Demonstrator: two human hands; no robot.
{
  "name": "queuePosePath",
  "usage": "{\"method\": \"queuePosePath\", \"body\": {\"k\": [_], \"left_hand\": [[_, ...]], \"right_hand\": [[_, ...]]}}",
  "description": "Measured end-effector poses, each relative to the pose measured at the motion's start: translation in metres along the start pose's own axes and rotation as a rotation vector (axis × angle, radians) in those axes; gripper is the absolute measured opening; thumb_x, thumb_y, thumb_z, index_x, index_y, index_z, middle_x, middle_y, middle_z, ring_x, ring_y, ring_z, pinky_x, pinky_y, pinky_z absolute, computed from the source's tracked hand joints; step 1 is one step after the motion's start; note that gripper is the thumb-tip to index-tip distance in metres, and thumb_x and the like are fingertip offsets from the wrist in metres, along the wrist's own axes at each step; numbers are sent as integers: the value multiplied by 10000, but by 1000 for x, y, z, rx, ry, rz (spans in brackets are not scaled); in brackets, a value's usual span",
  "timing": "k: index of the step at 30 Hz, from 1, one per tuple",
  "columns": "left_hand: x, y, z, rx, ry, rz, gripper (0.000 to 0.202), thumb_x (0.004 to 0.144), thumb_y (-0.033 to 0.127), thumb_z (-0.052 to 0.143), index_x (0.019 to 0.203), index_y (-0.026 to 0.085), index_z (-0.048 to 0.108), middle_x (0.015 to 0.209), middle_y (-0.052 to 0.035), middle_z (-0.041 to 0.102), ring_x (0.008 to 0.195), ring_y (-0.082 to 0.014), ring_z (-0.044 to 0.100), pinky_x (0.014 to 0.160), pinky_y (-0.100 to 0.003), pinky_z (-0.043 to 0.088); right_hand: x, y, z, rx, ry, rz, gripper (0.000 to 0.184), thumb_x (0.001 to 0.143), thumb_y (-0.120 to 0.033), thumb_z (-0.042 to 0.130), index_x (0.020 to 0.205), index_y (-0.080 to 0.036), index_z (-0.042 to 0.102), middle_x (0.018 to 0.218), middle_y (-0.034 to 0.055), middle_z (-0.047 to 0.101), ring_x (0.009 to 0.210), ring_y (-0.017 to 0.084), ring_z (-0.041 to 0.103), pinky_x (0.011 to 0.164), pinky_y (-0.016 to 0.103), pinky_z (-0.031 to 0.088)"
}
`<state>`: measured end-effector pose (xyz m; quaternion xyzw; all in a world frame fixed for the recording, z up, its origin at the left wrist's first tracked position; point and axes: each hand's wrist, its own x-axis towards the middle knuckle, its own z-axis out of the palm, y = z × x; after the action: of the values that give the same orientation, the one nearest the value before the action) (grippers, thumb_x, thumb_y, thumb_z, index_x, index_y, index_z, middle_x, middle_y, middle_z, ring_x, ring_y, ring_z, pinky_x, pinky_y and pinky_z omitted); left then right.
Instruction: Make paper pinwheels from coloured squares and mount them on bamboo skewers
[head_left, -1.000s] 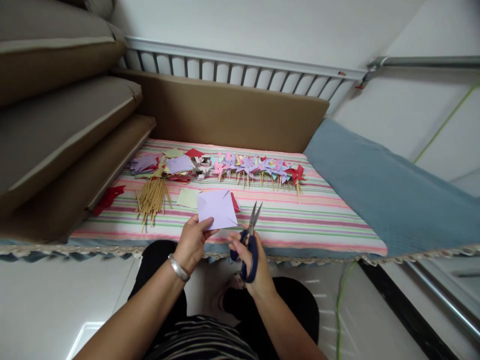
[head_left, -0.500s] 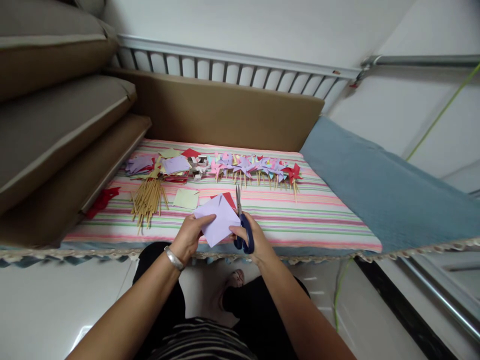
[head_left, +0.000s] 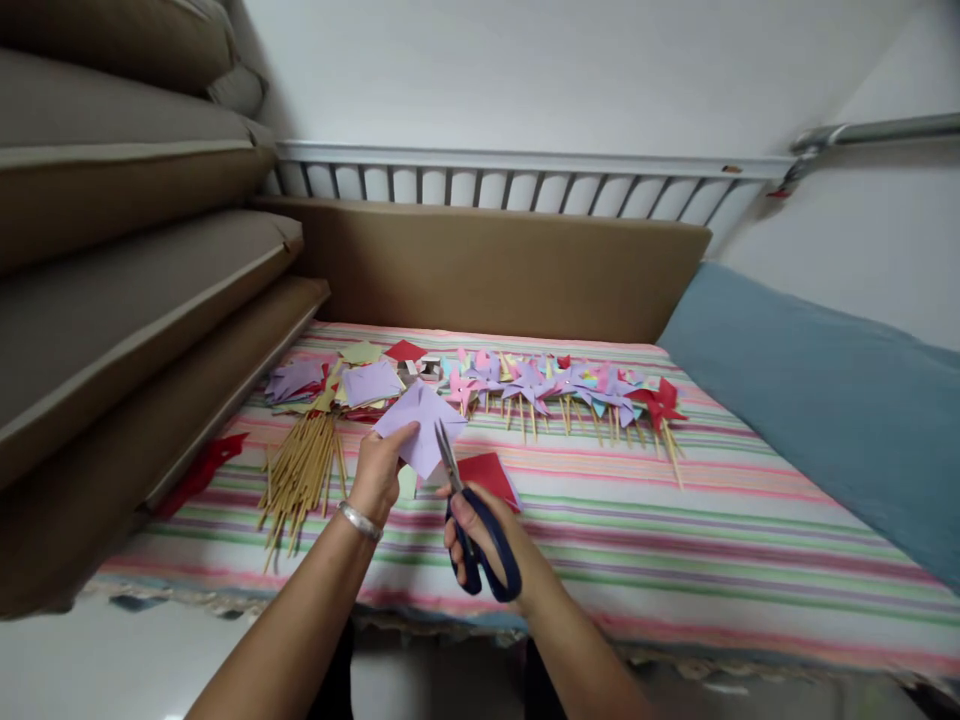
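Observation:
My left hand (head_left: 379, 472) pinches a light purple paper square (head_left: 420, 425) and holds it up over the striped cloth (head_left: 600, 530). My right hand (head_left: 480, 545) grips blue-handled scissors (head_left: 472, 530), fingers through the loops, the blades touching the lower edge of the purple paper. A red paper square (head_left: 489, 475) lies flat just right of the blades. A bundle of wooden sticks (head_left: 300, 470) lies left of my left hand. A bangle sits on my left wrist.
A row of finished paper pinwheels (head_left: 562, 390) lies across the back of the cloth, with loose coloured paper sheets (head_left: 330, 378) at its left. Brown cushions (head_left: 112, 290) are stacked at left, a brown board (head_left: 487, 265) stands behind, and a blue blanket (head_left: 825, 400) covers the right.
Both hands have moved forward over the striped cloth with the paper and scissors. The paper has turned in my left hand, and the scissor blades now meet its lower edge.

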<state>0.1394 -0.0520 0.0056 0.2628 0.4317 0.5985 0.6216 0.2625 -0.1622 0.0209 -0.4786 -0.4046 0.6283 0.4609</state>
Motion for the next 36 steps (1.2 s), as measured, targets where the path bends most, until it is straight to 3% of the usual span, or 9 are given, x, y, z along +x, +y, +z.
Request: {"method": "queuePosePath", "body": {"k": [6, 15, 22, 36], "left_hand": [[39, -6, -2, -60, 4, 55, 314, 534, 148, 787, 827, 138, 674, 783, -29, 719, 682, -141, 652, 643, -230, 492], [67, -14, -3, -86, 71, 38, 290, 540, 156, 789, 808, 133, 681, 773, -18, 717, 639, -117, 642, 611, -214, 486], [72, -15, -4, -89, 68, 32, 327, 526, 138, 798, 834, 146, 687, 769, -14, 722, 664, -128, 651, 649, -226, 491], [64, -22, 7, -106, 17, 18, 247, 561, 150, 781, 792, 120, 697, 834, -57, 727, 716, -140, 658, 705, -238, 496]], "right_hand": [[48, 12, 0, -30, -75, 78, 560, 670, -679, 570, 946, -199, 487, 537, -73, 497, 368, 67, 461, 322, 168, 378], [75, 29, -9, -12, -59, 172, 578, 638, -665, 611, 933, -187, 476, 528, -76, 500, 349, 49, 441, 299, 142, 366], [78, 37, -14, 3, -105, 223, 492, 689, -600, 615, 948, -200, 491, 568, -69, 503, 372, 48, 458, 313, 133, 367], [87, 50, -15, -6, 21, 219, 669, 565, -663, 656, 998, -173, 514, 458, -97, 459, 323, 54, 423, 277, 141, 349]]}}
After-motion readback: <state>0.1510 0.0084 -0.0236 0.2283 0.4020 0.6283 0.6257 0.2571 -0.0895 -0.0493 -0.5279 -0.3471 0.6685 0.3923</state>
